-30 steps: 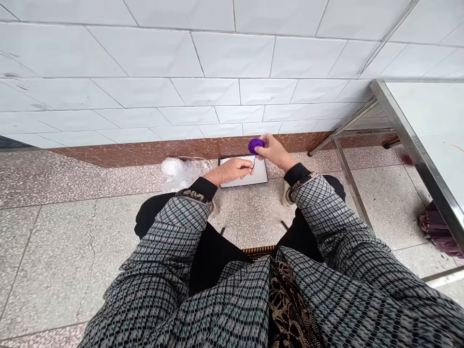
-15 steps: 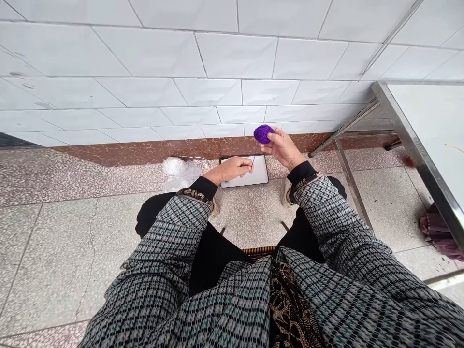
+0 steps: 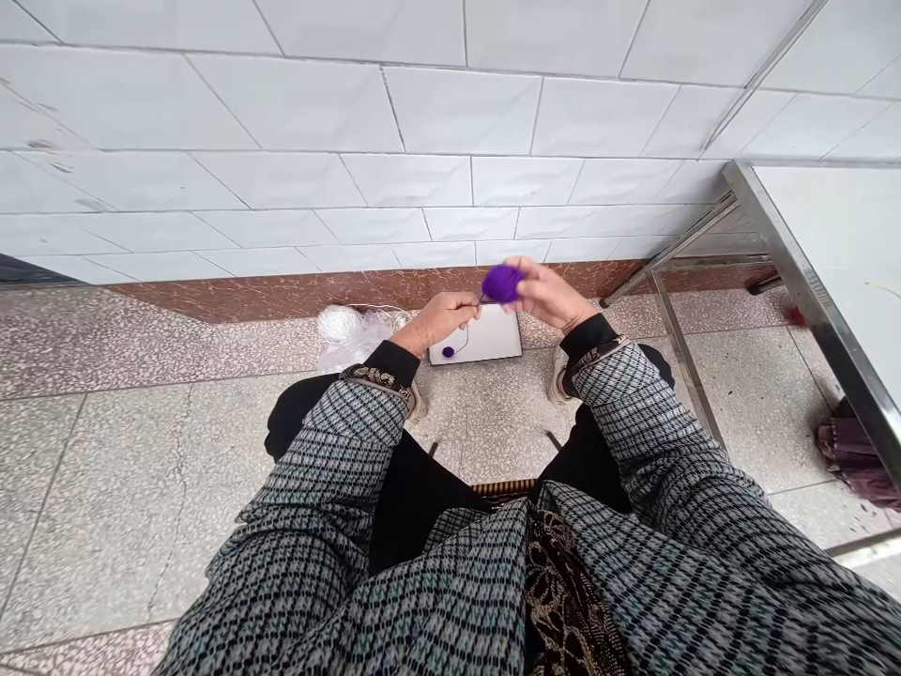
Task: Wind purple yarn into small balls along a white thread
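My right hand (image 3: 545, 293) holds a small purple yarn ball (image 3: 501, 283) out in front of me, fingers closed round it. My left hand (image 3: 440, 317) is beside it, pinching the purple yarn strand (image 3: 465, 330) that runs from the ball. The strand loops down below my left hand and ends in a tiny purple knot (image 3: 448, 352) hanging over a white tray. Both hands are nearly touching, above my knees.
A white tray (image 3: 493, 338) lies on the floor by the wall, next to a white yarn ball (image 3: 336, 323) in clear plastic. A steel table (image 3: 809, 282) with slanted legs stands at the right, a maroon cloth (image 3: 851, 455) beneath it. Terrazzo floor spreads left.
My right hand lowered the purple ball and brought it close to my left hand. My left hand rose slightly; the strand now hangs in a loop with a small knot at its end.
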Motion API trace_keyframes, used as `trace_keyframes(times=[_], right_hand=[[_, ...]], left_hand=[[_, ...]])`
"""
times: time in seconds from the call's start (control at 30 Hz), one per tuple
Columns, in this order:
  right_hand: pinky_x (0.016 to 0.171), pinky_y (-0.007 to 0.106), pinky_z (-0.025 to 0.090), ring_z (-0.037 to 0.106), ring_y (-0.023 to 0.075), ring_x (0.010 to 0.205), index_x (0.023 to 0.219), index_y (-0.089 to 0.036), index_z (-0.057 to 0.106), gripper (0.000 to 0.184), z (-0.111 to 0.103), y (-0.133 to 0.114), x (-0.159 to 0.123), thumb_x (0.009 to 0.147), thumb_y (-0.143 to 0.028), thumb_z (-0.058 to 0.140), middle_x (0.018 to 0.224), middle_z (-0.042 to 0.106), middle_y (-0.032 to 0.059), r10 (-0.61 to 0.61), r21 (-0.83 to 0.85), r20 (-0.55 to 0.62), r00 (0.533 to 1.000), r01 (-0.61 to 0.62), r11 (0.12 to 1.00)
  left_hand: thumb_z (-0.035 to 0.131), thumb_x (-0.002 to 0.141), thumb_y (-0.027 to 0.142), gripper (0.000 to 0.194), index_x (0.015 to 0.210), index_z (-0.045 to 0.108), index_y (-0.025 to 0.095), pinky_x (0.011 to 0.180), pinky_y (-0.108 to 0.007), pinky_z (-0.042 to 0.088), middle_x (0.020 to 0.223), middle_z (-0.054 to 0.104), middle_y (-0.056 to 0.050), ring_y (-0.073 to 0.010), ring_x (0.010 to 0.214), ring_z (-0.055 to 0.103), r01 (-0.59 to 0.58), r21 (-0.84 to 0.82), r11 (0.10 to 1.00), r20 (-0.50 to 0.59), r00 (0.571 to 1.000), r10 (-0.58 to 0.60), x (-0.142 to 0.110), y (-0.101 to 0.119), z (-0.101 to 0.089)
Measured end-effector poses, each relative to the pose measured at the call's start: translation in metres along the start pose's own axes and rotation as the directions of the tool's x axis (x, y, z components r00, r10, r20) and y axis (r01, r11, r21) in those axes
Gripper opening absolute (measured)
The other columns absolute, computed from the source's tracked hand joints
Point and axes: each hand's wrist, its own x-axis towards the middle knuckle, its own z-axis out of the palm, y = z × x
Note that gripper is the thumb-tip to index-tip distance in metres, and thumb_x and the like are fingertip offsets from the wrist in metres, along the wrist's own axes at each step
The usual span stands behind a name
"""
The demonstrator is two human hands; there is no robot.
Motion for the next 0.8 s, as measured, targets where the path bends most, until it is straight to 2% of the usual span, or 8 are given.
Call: trace_keyframes(times=[0.1, 0.23, 0.33, 0.4, 0.47, 0.63, 0.73, 0.8], right_hand=[[0.072, 0.025, 0.057, 0.065, 0.0101, 0.075, 0.104, -0.023, 0.047, 0.038, -0.005, 0.006, 0.009, 0.082, -0.036, 0.075, 0.097, 0.064, 0.0005, -0.065, 0.029, -0.261, 0.963, 0.075, 0.997], [0.067, 0.026, 0.053, 0.059, 0.0112, 0.072, 0.098, -0.022, 0.048, 0.032, -0.004, 0.017, 0.013, 0.078, -0.019, 0.073, 0.090, 0.062, -0.0011, 0.001, -0.309, -0.372, 0.928, -0.125, 0.943], [0.064, 0.026, 0.051, 0.056, 0.0123, 0.072, 0.092, -0.019, 0.056, 0.032, 0.001, 0.015, 0.006, 0.068, -0.008, 0.074, 0.087, 0.062, -0.0001, 0.203, -0.552, -0.155, 0.967, -0.255, 0.794], [0.064, 0.027, 0.053, 0.058, 0.0126, 0.073, 0.094, -0.018, 0.059, 0.034, 0.004, 0.009, 0.000, 0.066, -0.010, 0.076, 0.092, 0.065, 0.0017, 0.309, -0.496, 0.071, 0.948, -0.235, 0.836], [0.067, 0.028, 0.056, 0.063, 0.0129, 0.076, 0.101, -0.019, 0.058, 0.039, 0.005, 0.003, -0.003, 0.068, -0.018, 0.079, 0.099, 0.066, 0.0027, 0.211, -0.277, 0.185, 0.960, -0.155, 0.948], [0.073, 0.028, 0.057, 0.065, 0.0123, 0.078, 0.105, -0.023, 0.048, 0.046, -0.001, 0.004, 0.007, 0.076, -0.039, 0.080, 0.098, 0.065, 0.0012, -0.092, 0.012, -0.167, 0.982, 0.095, 0.995], [0.068, 0.028, 0.053, 0.059, 0.0114, 0.071, 0.097, -0.022, 0.046, 0.035, -0.003, 0.015, 0.013, 0.076, -0.027, 0.074, 0.090, 0.061, -0.0016, -0.050, -0.224, -0.359, 0.932, -0.034, 0.974], [0.068, 0.028, 0.050, 0.055, 0.0125, 0.073, 0.092, -0.021, 0.049, 0.031, -0.001, 0.019, 0.013, 0.072, -0.016, 0.072, 0.085, 0.057, -0.0025, -0.021, -0.457, -0.370, 0.929, -0.162, 0.874]], left_hand=[[0.053, 0.083, 0.020, 0.014, 0.072, 0.060, 0.016, 0.062, -0.022, 0.041, 0.060, 0.054, 0.003, -0.0101, 0.056, 0.051, 0.007, -0.009, 1.000, 0.164, 0.986, -0.006, -0.002, 0.005, 0.009], [0.056, 0.084, 0.025, 0.016, 0.074, 0.064, 0.016, 0.059, -0.022, 0.041, 0.066, 0.058, 0.002, -0.0101, 0.057, 0.051, -0.017, -0.023, 1.000, 0.324, 0.946, 0.024, -0.008, 0.012, 0.013], [0.057, 0.084, 0.025, 0.016, 0.075, 0.065, 0.015, 0.060, -0.022, 0.039, 0.064, 0.057, 0.002, -0.0103, 0.058, 0.049, -0.046, 0.000, 0.999, 0.187, 0.981, 0.045, -0.008, 0.009, 0.005], [0.056, 0.084, 0.023, 0.015, 0.073, 0.063, 0.015, 0.061, -0.023, 0.038, 0.060, 0.053, 0.003, -0.0105, 0.058, 0.048, -0.045, 0.020, 0.999, 0.059, 0.997, 0.044, -0.005, 0.005, 0.000], [0.056, 0.083, 0.023, 0.015, 0.071, 0.061, 0.016, 0.062, -0.023, 0.038, 0.058, 0.051, 0.004, -0.0110, 0.058, 0.048, -0.020, 0.024, 1.000, -0.024, 1.000, 0.021, -0.003, 0.002, -0.002], [0.054, 0.084, 0.023, 0.015, 0.075, 0.062, 0.016, 0.063, -0.023, 0.040, 0.063, 0.054, 0.003, -0.0107, 0.057, 0.051, 0.024, 0.000, 1.000, 0.139, 0.990, -0.024, -0.003, 0.008, 0.009], [0.055, 0.084, 0.026, 0.017, 0.076, 0.065, 0.015, 0.063, -0.023, 0.041, 0.068, 0.059, 0.001, -0.0104, 0.059, 0.052, -0.010, -0.016, 1.000, 0.318, 0.948, 0.015, -0.007, 0.012, 0.012], [0.057, 0.084, 0.027, 0.017, 0.077, 0.066, 0.015, 0.063, -0.023, 0.041, 0.071, 0.061, 0.000, -0.0105, 0.061, 0.052, -0.052, -0.025, 0.998, 0.302, 0.952, 0.057, -0.008, 0.012, 0.009]])
